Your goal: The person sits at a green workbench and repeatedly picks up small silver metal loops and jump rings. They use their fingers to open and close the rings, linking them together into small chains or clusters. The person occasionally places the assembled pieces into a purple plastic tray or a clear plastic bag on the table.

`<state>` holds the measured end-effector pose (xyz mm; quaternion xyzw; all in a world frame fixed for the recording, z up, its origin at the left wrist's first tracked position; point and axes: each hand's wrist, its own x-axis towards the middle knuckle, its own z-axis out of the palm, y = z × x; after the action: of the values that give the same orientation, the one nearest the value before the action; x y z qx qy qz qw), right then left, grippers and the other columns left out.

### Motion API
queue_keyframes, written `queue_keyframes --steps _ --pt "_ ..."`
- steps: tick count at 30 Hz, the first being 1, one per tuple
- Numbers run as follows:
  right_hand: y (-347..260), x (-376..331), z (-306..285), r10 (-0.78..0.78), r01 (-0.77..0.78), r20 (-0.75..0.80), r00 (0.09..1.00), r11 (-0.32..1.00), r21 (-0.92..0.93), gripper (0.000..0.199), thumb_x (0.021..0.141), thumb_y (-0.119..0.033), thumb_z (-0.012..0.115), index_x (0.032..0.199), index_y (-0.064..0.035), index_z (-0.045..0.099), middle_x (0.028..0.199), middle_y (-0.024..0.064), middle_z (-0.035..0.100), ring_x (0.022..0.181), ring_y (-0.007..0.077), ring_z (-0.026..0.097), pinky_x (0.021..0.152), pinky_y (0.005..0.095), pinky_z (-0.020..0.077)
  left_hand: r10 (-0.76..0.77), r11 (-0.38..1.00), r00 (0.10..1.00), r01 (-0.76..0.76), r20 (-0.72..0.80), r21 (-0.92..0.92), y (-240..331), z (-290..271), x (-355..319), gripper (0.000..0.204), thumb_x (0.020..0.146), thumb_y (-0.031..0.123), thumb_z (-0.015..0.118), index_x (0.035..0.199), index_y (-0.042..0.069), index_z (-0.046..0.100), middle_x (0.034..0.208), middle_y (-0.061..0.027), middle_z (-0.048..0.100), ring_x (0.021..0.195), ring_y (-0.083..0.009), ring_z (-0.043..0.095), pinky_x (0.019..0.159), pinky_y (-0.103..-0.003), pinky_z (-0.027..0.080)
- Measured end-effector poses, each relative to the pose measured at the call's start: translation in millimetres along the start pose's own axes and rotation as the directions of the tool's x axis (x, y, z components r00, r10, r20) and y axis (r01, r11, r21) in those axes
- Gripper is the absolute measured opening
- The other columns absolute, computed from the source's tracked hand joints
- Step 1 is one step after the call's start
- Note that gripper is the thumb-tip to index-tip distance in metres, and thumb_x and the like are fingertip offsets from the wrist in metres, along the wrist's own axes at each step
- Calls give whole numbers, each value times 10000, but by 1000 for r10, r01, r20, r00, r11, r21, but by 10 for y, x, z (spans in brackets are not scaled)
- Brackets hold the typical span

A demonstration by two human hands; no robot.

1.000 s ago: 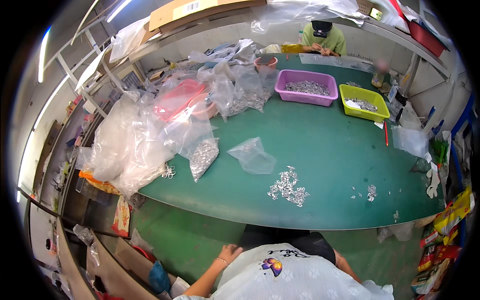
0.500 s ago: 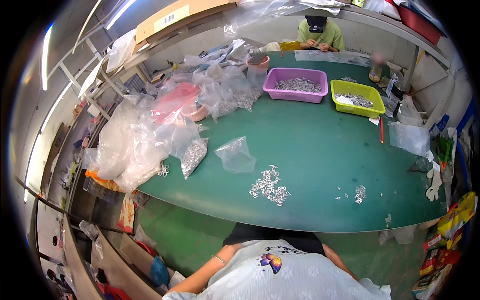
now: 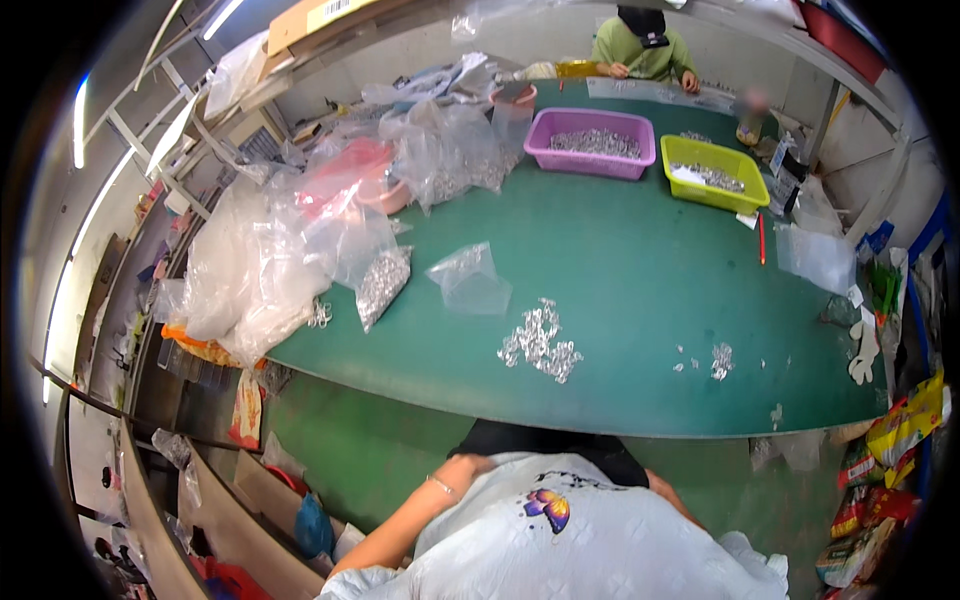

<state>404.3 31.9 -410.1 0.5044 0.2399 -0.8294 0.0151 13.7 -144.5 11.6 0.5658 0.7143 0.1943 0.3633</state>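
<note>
My left hand (image 3: 468, 466) rests at my lap by the table's front edge. Its fingers disappear behind my shirt, and a bracelet circles the wrist. On the other side, my right hand (image 3: 660, 486) is also low at my lap, mostly covered by the shirt. Nearest to them on the green table (image 3: 620, 250) lies a loose heap of small silver metal pieces (image 3: 542, 345). A smaller pile of silver pieces (image 3: 721, 361) sits to the right, with a few strays around it. Beyond the heap is a flat clear plastic bag (image 3: 470, 280).
A clear bag of silver pieces (image 3: 383, 288) leans by crumpled plastic bags (image 3: 255, 260) at left. A purple basket (image 3: 590, 171) and a yellow-green basket (image 3: 715, 199) hold metal pieces. A red pen (image 3: 761, 240) lies at right. A co-worker (image 3: 640, 50) sits across the table.
My view has tilted down a little, so the table appears higher in the picture. My hands remain at my lap. The co-worker's head has lowered and their hands have moved apart.
</note>
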Motion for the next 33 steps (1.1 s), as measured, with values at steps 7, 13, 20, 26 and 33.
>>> queue_keyframes --steps 7,13,20,26,33 --pt "-684 -1704 1147 -112 97 -359 927 994 -60 260 830 -284 539 897 -50 629 843 76 647 725 172 621 659 328 513 8 983 960 -58 -279 -174 163 -226 288 168 766 30 596 931 11 623 819 -118 625 583 -149 561 536 -267 441" --pt "-620 -1855 859 -379 84 -409 830 810 -581 432 849 -435 519 916 -19 614 849 109 646 756 185 620 662 349 486 174 982 766 -87 -619 168 97 -184 1050 541 769 68 621 1244 -18 376 1289 -248 345 1167 -389 383 940 -430 353" --pt "-2426 -3117 2623 -478 483 249 842 464 -742 155 782 -104 625 895 3 626 730 127 623 630 151 596 593 278 464 179 980 884 -123 -431 154 90 -85 1666 632 785 136 605 1294 -49 278 1375 -289 171 1281 -447 164 1035 -522 174" --pt "-3414 -2157 3530 -903 610 214 372 63 -790 163 764 -23 601 921 19 614 801 120 594 697 229 558 594 302 439 282 931 890 -344 -358 -123 292 -212 1718 561 795 46 546 1300 16 304 1398 -235 180 1302 -421 155 1048 -511 135" --pt "-3726 -1497 3755 -911 418 316 266 -186 -889 150 703 -6 633 853 -10 628 889 100 581 808 271 513 726 345 402 251 967 936 -252 -248 28 152 -563 2157 514 800 -5 500 1282 -7 323 1367 -216 265 1280 -377 246 1038 -511 182"
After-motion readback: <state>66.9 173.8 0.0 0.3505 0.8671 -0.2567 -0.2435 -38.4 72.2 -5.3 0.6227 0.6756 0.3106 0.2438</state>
